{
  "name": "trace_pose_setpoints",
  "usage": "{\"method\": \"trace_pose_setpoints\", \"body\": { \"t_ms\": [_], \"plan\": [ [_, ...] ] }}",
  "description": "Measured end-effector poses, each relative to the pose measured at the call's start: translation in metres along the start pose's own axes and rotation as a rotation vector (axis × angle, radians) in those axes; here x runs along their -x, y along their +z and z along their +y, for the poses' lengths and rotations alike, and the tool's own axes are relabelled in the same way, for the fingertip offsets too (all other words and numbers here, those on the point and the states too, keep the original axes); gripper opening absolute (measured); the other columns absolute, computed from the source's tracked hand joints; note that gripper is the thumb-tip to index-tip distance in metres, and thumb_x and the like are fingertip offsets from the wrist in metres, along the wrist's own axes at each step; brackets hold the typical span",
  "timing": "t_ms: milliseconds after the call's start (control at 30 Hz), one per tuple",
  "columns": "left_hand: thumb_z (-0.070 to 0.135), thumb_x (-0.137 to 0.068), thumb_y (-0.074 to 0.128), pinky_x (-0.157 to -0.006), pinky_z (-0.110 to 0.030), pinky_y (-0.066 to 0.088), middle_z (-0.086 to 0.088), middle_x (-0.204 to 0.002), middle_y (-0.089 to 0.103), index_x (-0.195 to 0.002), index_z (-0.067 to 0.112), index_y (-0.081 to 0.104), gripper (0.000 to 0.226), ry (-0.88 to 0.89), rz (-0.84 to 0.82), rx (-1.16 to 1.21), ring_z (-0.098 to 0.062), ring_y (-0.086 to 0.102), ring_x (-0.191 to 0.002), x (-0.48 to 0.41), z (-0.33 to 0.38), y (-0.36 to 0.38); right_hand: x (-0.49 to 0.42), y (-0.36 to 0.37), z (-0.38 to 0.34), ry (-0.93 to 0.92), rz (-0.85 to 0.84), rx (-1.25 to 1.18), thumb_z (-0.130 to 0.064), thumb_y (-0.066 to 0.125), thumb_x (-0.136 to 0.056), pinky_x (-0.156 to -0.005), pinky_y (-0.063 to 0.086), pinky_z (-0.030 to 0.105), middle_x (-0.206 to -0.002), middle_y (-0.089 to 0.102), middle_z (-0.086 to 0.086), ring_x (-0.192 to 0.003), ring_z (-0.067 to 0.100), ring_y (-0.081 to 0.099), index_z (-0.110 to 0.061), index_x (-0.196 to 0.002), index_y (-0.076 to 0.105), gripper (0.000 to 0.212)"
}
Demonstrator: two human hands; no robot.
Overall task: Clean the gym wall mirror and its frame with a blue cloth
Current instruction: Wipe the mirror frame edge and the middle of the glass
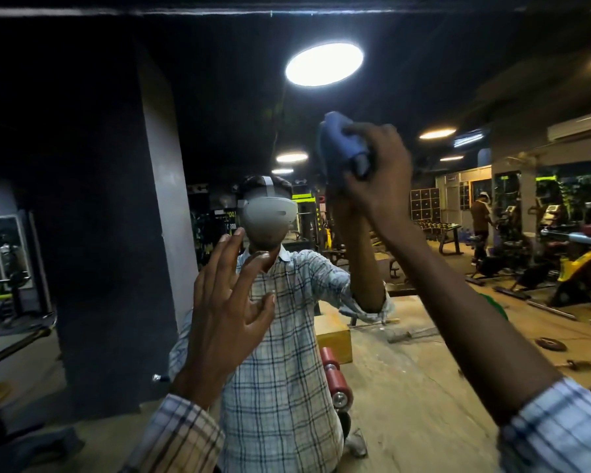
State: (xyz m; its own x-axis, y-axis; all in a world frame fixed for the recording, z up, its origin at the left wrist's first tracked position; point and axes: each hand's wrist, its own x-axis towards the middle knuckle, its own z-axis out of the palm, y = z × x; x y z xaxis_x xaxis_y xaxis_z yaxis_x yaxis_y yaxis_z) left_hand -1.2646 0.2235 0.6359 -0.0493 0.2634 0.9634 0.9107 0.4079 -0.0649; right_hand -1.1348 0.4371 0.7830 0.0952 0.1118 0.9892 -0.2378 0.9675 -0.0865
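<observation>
Checked woven sleeves, the left sleeve (185, 435) and the right sleeve (560, 428), frame the nearest edge of the view. Left hand (226, 302) is raised with its grip wide, fingers straight and fanned, holding nothing; whether its tips touch the glass cannot be told. Right hand (386, 179) reaches higher, its grip closed around a bunched blue cloth (335, 145), soft and folded into a rounded wad, pressed against the mirror (406, 370) high and right of centre. In the glossy glass a person in a plaid shirt wears a smooth grey headset (268, 213). Reflected behind are red padded rollers (335, 377), a yellow machine (580, 264) and a bright oval ceiling light (324, 64)
</observation>
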Motion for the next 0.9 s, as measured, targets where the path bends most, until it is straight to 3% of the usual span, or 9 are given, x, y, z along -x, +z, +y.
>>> {"method": "trace_pose_setpoints", "body": {
  "t_ms": [67, 167, 300, 400, 467, 633, 700, 900],
  "plan": [
    [0.024, -0.082, 0.085, -0.123, -0.041, 0.019, -0.005, -0.170, 0.025, -0.142, 0.019, 0.060, 0.065, 0.012, 0.003, 0.003, -0.026, 0.019, -0.158, -0.003, 0.003, 0.003, 0.010, -0.011, 0.009, -0.004, -0.060, 0.035, -0.025, 0.065, -0.083, -0.085, 0.051, 0.024, -0.117, 0.055, 0.007, -0.104, 0.008, 0.049, -0.016, -0.127, 0.064, 0.045],
    [0.025, -0.082, 0.085, -0.123, -0.049, 0.024, -0.007, -0.169, 0.027, -0.140, 0.019, 0.060, 0.064, 0.040, 0.012, 0.001, -0.028, 0.021, -0.158, -0.009, 0.010, 0.011, 0.050, -0.036, 0.024, -0.134, -0.388, 0.130, -0.030, 0.066, -0.081, -0.091, 0.043, 0.016, -0.125, 0.056, 0.010, -0.113, 0.007, 0.045, -0.016, -0.132, 0.062, 0.053],
    [0.032, -0.085, 0.082, -0.120, -0.060, 0.028, -0.007, -0.170, 0.025, -0.144, 0.020, 0.057, 0.066, 0.021, -0.018, -0.007, -0.028, 0.019, -0.158, -0.014, 0.028, 0.024, 0.097, -0.078, 0.060, 0.062, -0.221, 0.128, -0.013, 0.074, -0.078, -0.094, 0.038, 0.013, -0.127, 0.056, 0.011, -0.116, 0.006, 0.044, -0.011, -0.130, 0.061, 0.054],
    [0.038, -0.088, 0.079, -0.121, -0.058, 0.028, -0.005, -0.172, 0.020, -0.146, 0.023, 0.055, 0.064, 0.015, -0.054, -0.005, -0.025, 0.014, -0.160, -0.012, 0.048, 0.034, 0.139, -0.085, 0.065, 0.022, -0.360, 0.121, -0.011, 0.080, -0.075, -0.087, 0.042, 0.018, -0.121, 0.059, 0.007, -0.108, 0.006, 0.047, -0.013, -0.126, 0.064, 0.054],
    [0.039, -0.088, 0.078, -0.122, -0.056, 0.026, -0.005, -0.172, 0.019, -0.146, 0.025, 0.055, 0.065, -0.009, -0.058, -0.007, -0.024, 0.012, -0.160, -0.010, 0.058, 0.040, 0.149, -0.089, 0.068, 0.019, -0.391, 0.037, -0.022, 0.071, -0.078, -0.086, 0.048, 0.025, -0.121, 0.059, 0.005, -0.109, 0.014, 0.054, -0.020, -0.128, 0.063, 0.050],
    [0.042, -0.088, 0.077, -0.125, -0.048, 0.019, -0.005, -0.172, 0.017, -0.146, 0.025, 0.056, 0.064, -0.053, -0.063, -0.029, -0.024, 0.011, -0.160, -0.010, 0.068, 0.042, 0.158, -0.082, 0.062, 0.112, -0.295, -0.036, -0.026, 0.063, -0.084, -0.086, 0.046, 0.019, -0.119, 0.060, 0.007, -0.106, 0.017, 0.058, -0.012, -0.123, 0.066, 0.041],
    [0.041, -0.087, 0.078, -0.125, -0.045, 0.017, -0.005, -0.172, 0.019, -0.145, 0.023, 0.056, 0.065, -0.061, -0.068, -0.040, -0.024, 0.011, -0.160, -0.012, 0.070, 0.040, 0.161, -0.081, 0.060, 0.139, -0.276, -0.049, -0.023, 0.064, -0.084, -0.086, 0.048, 0.023, -0.119, 0.060, 0.006, -0.107, 0.019, 0.058, -0.011, -0.123, 0.066, 0.041],
    [0.038, -0.087, 0.081, -0.124, -0.052, 0.023, -0.004, -0.172, 0.018, -0.147, 0.022, 0.054, 0.068, -0.104, -0.079, -0.026, -0.025, 0.013, -0.160, -0.011, 0.074, 0.038, 0.169, -0.079, 0.052, 0.225, -0.247, -0.092, -0.013, 0.073, -0.081, -0.091, 0.047, 0.020, -0.121, 0.056, -0.006, -0.111, 0.016, 0.057, -0.012, -0.126, 0.066, 0.045]
  ]
}}
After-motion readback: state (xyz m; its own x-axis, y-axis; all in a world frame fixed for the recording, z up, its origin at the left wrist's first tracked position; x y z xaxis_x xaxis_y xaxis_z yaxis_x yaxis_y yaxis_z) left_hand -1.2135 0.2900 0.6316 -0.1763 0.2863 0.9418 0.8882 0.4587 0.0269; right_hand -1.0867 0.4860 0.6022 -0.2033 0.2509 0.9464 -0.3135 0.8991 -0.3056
